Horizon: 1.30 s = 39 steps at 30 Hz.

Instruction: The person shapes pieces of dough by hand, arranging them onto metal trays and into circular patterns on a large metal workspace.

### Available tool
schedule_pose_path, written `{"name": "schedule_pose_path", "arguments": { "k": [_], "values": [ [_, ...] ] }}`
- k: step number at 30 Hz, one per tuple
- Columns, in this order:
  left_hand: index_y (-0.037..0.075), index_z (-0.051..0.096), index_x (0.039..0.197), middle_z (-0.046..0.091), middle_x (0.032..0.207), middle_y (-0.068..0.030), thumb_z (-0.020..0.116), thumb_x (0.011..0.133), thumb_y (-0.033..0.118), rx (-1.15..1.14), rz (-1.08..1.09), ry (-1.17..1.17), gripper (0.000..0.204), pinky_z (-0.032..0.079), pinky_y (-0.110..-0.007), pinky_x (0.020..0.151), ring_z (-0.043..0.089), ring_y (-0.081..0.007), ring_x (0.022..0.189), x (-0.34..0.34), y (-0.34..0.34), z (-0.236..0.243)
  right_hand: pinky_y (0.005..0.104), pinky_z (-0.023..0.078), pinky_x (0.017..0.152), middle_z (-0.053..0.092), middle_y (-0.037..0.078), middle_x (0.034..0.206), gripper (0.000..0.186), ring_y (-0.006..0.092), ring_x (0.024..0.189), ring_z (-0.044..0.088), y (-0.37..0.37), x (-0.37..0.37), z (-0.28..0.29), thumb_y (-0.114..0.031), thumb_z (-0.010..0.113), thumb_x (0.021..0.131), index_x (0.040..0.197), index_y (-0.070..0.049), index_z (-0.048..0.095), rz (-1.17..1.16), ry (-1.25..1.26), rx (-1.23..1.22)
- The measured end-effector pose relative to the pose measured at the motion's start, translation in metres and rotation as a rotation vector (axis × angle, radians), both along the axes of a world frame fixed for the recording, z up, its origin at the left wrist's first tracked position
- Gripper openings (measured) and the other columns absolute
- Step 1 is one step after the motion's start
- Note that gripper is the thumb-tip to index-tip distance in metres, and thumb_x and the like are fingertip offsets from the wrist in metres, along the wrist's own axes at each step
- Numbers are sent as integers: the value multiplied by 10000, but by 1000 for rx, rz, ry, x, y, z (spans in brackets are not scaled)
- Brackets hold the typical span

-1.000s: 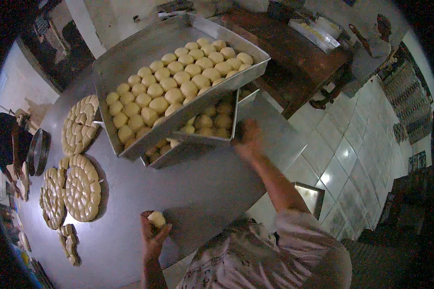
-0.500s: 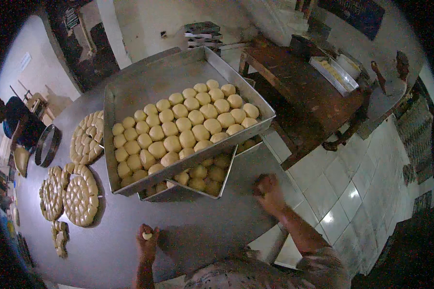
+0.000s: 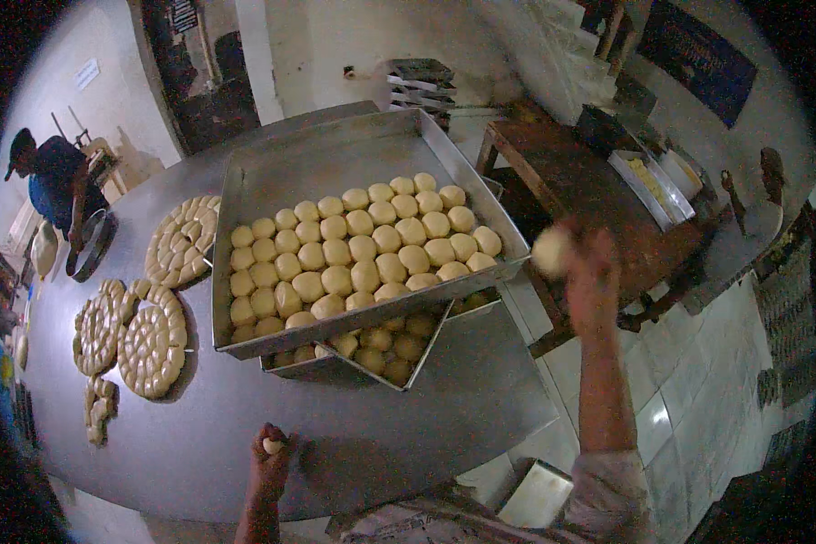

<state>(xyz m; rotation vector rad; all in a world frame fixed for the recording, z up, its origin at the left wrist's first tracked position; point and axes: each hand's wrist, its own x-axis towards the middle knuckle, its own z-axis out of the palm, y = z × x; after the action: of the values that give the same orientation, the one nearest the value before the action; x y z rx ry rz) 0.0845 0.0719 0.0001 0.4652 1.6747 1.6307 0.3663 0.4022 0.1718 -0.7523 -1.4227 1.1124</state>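
Just now, swung the right hand (image 3: 595, 268) up from low over the bench (image 3: 381, 426) to just beyond the right corner of the upper tray (image 3: 331, 154), with a blurred dough ball (image 3: 552, 252) beside it. Counted, as a judgement, as a mid-transfer moment: brought near the rows of dough balls (image 3: 363, 251), yet not set among them. Could not tell, through the smear, whether gripped or loosed. Kept the left hand (image 3: 268, 458) curled around a small dough piece (image 3: 273, 445), near the bench's close edge.

Showed no pointing end and no long axis in the blurred ball, only roundness. Ran lengthwise from left to right in the upper tray, slanting away toward the right, and sat crosswise over the lower tray (image 3: 429, 346), turned at a different angle with one corner toward the close edge.
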Motion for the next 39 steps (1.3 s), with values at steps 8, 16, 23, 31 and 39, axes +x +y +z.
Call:
{"name": "schedule_pose_path", "arguments": {
  "k": [8, 16, 23, 31, 39],
  "values": [
    [93, 497, 882, 456, 792, 1, 547, 857, 288, 35, -78, -184, 203, 379, -248, 650, 439, -101, 759, 35, 26, 36, 309, 455, 764, 620, 145, 897, 244, 212, 851, 598, 159, -83, 43, -208, 542, 851, 968, 1, 589, -251, -956, 707],
    [30, 447, 1188, 502, 1153, -83, 455, 901, 295, 21, -244, -228, 391, 353, -329, 938, 465, -189, 1072, 4, -36, 33, 315, 443, 797, 552, 122, 1068, 225, 233, 942, 551, -150, -162, -23, -152, 521, 857, 1050, -47, 567, 688, -551, 666],
    [28, 516, 1148, 560, 1112, -84, 456, 905, 288, -196, -253, 182, 361, 373, -315, 916, 504, -177, 1037, -104, -119, 14, 388, 380, 907, 502, 140, 1164, 301, 311, 1052, 490, -259, -132, -154, -106, 491, 834, 1125, -43, 539, 778, -875, 254],
    [55, 638, 946, 588, 857, -156, 488, 850, 281, -859, 731, 931, 288, 419, -404, 797, 539, -323, 860, -315, -266, -44, 450, 310, 908, 475, 188, 1057, 322, 343, 1050, 410, -255, -227, -178, -124, 506, 808, 1106, -18, 446, 58, -1006, 340],
    [62, 577, 1078, 490, 1109, -283, 389, 832, 516, -1106, 1044, 820, 550, 354, -468, 895, 444, -410, 1031, -455, -206, -70, 443, 343, 874, 520, 187, 937, 250, 337, 933, 492, -216, -154, -216, -145, 596, 780, 952, 10, 502, -303, -1028, 340]
  ]
}}
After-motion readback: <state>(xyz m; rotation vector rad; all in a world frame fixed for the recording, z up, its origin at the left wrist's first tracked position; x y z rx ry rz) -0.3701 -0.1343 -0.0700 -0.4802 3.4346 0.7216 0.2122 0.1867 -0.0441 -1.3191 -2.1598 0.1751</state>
